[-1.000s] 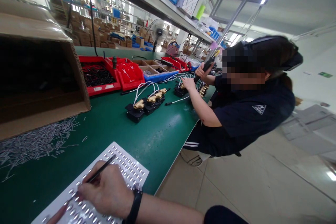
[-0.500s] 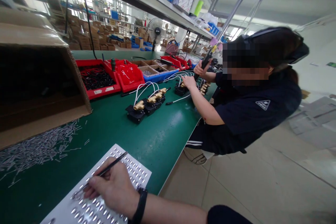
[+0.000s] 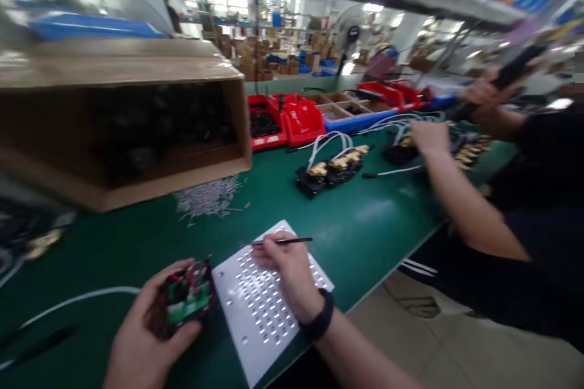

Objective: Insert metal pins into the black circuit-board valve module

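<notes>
The view has swung left, bringing the left hand [image 3: 146, 328] in, fingers clamped on a small circuit module [image 3: 185, 302]. The right hand [image 3: 287, 270] pinches tweezers [image 3: 278, 241] over the perforated tray [image 3: 267, 304] (holes blurred). The cardboard box [image 3: 123, 127] holds dark parts.

A factory assembly line: a long green bench [image 3: 283, 194] carries red parts bins [image 3: 301, 121], wired brass fittings [image 3: 335, 164] and an open cardboard carton [image 3: 123, 127], with a co-worker [image 3: 524, 206] alongside and stacked boxes [image 3: 246, 61] behind.
</notes>
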Motion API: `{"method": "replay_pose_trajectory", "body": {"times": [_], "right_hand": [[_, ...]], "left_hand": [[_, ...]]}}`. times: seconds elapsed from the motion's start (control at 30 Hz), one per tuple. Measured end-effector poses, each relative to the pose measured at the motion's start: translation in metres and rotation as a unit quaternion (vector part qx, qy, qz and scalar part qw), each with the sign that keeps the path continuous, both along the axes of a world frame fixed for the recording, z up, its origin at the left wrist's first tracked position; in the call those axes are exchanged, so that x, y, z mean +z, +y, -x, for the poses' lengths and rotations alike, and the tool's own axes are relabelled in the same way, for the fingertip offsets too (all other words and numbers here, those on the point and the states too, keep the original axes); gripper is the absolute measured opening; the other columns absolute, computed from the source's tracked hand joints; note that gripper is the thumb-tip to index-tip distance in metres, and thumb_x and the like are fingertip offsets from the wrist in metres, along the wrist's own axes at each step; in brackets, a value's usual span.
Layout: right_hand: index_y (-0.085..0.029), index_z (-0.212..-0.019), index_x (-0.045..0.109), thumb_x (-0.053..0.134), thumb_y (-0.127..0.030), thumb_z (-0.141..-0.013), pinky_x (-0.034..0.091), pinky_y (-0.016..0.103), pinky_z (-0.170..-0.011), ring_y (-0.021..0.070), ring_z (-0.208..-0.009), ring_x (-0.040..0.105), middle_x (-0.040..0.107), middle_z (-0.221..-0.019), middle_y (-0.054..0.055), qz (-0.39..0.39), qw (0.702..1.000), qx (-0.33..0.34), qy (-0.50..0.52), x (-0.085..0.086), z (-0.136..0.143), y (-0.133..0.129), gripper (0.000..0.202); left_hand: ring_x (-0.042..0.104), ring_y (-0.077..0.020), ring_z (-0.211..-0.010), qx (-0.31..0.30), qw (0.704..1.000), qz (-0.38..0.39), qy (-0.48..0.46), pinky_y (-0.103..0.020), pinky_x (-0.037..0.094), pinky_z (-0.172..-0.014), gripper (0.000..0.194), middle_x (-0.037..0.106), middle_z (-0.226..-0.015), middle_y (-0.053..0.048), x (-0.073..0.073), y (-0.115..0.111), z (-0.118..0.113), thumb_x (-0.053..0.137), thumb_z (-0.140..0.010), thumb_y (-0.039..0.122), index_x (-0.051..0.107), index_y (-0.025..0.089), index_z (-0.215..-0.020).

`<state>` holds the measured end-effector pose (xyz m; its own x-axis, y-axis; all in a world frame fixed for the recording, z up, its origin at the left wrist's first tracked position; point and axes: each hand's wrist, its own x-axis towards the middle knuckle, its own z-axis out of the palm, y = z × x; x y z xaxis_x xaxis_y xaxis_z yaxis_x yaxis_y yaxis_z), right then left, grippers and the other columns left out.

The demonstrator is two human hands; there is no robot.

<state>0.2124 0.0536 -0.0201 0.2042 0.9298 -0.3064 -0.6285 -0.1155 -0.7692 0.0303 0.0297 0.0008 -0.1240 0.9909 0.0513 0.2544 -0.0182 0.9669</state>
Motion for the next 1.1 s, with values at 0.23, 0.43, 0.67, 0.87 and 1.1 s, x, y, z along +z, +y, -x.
{"method": "replay_pose_trajectory", "body": {"times": [0.23, 0.43, 0.67, 0.87, 1.1], "right_hand": [[-0.016, -0.072, 0.062, 0.079, -0.03, -0.066, 0.054, 0.027, -0.072, 0.0174, -0.075, 0.068, 0.072, -0.077, 0.008, 0.015, 0.98, 0.166, 0.105, 0.021, 0.019, -0.017, 0.022], [-0.018, -0.069, 0.064, 0.081, -0.029, -0.062, 0.049, 0.032, -0.083, 0.0188, -0.079, 0.067, 0.072, -0.077, 0.007, 0.013, 0.985, 0.166, 0.054, 0.022, 0.043, -0.028, 0.021], [-0.018, -0.069, 0.065, 0.081, -0.031, -0.06, 0.046, 0.039, -0.085, 0.0223, -0.081, 0.065, 0.07, -0.077, 0.006, 0.004, 0.987, 0.163, 0.0, 0.026, 0.05, -0.025, 0.023], [-0.018, -0.065, 0.063, 0.081, -0.032, -0.058, 0.045, 0.041, -0.086, 0.0233, -0.082, 0.064, 0.069, -0.077, 0.006, 0.002, 0.988, 0.153, -0.016, 0.027, 0.053, -0.026, 0.024], [-0.019, -0.07, 0.064, 0.08, -0.032, -0.061, 0.044, 0.04, -0.088, 0.0217, -0.082, 0.064, 0.071, -0.081, 0.007, -0.001, 0.993, 0.122, -0.007, 0.025, 0.059, -0.03, 0.022]], "left_hand": [[0.047, -0.03, -0.118, 0.019, 0.998, -0.031, -0.052, -0.045, 0.039, -0.099, 0.073, 0.044, -0.129, -0.011, -0.028, -0.017, 0.013, 0.084, -0.051, 0.033, 0.044, 0.022, -0.112], [0.051, -0.0249, -0.111, 0.019, 0.995, -0.021, -0.097, -0.041, 0.039, -0.098, 0.075, 0.048, -0.12, -0.007, -0.035, -0.024, 0.012, 0.082, -0.055, 0.022, 0.039, 0.024, -0.116], [0.05, -0.026, -0.112, 0.003, 0.996, -0.014, -0.084, -0.043, 0.037, -0.1, 0.077, 0.049, -0.12, -0.007, -0.035, -0.026, 0.015, 0.083, -0.054, 0.018, 0.04, 0.024, -0.117], [0.051, -0.0263, -0.111, 0.004, 0.995, -0.013, -0.096, -0.044, 0.038, -0.099, 0.076, 0.05, -0.12, -0.008, -0.034, -0.026, 0.016, 0.083, -0.054, 0.02, 0.04, 0.023, -0.117], [0.052, -0.0254, -0.111, 0.01, 0.994, -0.015, -0.106, -0.042, 0.039, -0.099, 0.076, 0.05, -0.121, -0.007, -0.032, -0.026, 0.015, 0.083, -0.054, 0.02, 0.039, 0.024, -0.117]]}}
